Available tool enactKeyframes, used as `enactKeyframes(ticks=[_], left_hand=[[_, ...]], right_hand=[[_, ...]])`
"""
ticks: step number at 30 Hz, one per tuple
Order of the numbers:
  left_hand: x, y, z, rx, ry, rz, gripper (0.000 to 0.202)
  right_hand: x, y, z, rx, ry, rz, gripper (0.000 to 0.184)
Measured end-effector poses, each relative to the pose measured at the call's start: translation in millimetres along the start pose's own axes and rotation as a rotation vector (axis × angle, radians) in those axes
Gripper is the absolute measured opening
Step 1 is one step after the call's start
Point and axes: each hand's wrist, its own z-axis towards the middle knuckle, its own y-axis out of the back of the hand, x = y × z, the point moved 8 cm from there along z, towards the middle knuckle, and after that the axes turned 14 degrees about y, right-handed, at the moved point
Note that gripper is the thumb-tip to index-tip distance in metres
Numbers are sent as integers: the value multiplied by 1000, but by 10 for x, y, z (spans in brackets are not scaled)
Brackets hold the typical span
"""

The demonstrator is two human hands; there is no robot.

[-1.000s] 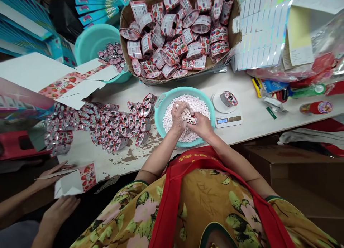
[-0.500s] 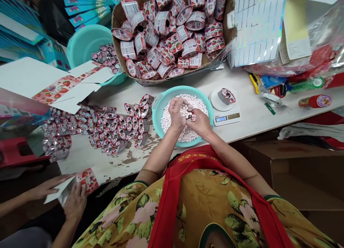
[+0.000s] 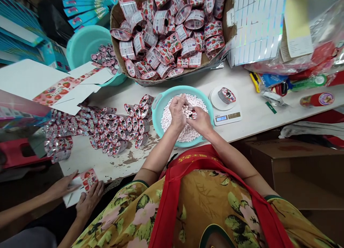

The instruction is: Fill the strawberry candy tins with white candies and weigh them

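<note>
Grip cupped, left hand (image 3: 177,112) holds pellets (image 3: 186,111); right hand (image 3: 202,122) pinches small tin (image 3: 193,115).

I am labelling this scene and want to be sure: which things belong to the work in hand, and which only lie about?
Belong: left hand cupping candies; right hand holding a small tin; basin; scale; probably the box of tins.
Lying about: sticker sheets; red bottle; blue cartons.
</note>
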Motion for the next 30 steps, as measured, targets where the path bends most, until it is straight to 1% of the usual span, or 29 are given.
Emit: enactKeyframes(ticks=[3, 6, 12, 16, 21, 24, 26, 27, 29, 30], left_hand=[[-18, -17, 28, -4, -29, 24, 44], [-11, -48, 62, 8, -27, 79, 47], [-24, -149, 85, 105, 13, 117, 51], [-48, -148, 73, 77, 19, 127, 51], [-9, -233, 45, 101, 65, 123, 53], [-39, -272, 13, 138, 155, 91, 51], [-108, -221, 22, 155, 231, 56, 50], [-158, -160, 47, 154, 253, 39, 48], [-262, 44, 148, 110, 246, 4, 45], [-286, 181, 216, 62, 238, -12, 42]], right_hand=[[17, 35, 6, -9, 14, 20, 33], [14, 62, 4, -19, 9, 41, 32], [12, 88, 22, -42, -4, 96, 30], [-3, 100, 22, -86, -6, 158, 28], [-33, 76, 0, -133, 12, 230, 28], [-56, 54, 6, -160, 43, 297, 30], [-80, 39, 9, -170, 61, 370, 33], [-96, 34, 3, -171, 64, 413, 35], [-127, 36, -35, -160, 64, 513, 41], [-139, 49, -70, -154, 64, 556, 44]])
